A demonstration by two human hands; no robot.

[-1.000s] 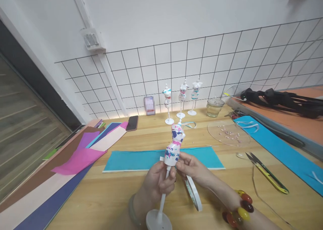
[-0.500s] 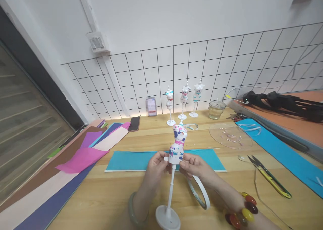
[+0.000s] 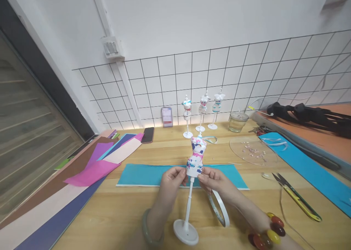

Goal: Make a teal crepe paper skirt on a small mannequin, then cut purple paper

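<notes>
A small white dress form (image 3: 195,156), painted with pink and blue marks, stands tilted on a thin stem with a round base (image 3: 185,232). My left hand (image 3: 173,182) is closed in a pinch at the torso's lower left edge. The white tape end it held a moment ago is now hidden by the thumb. On the other side, my right hand (image 3: 215,180) is closed, its thumb touching the lower right edge. From its fingers hangs a roll of white tape (image 3: 223,209). A turquoise cloth strip (image 3: 139,175) lies flat behind both hands.
Three similar dress forms (image 3: 203,105) stand by the wall near a glass jar (image 3: 238,122). To the right are a clear plate (image 3: 253,153) with small beads, thread snips (image 3: 297,197) and a blue cloth strip (image 3: 307,162). Coloured sheets (image 3: 68,202) and a phone (image 3: 148,135) lie left.
The white tape end that stuck out at my left fingertips no longer shows. Left thumb has come closer to the torso's edge. The whole view has shifted slightly.
</notes>
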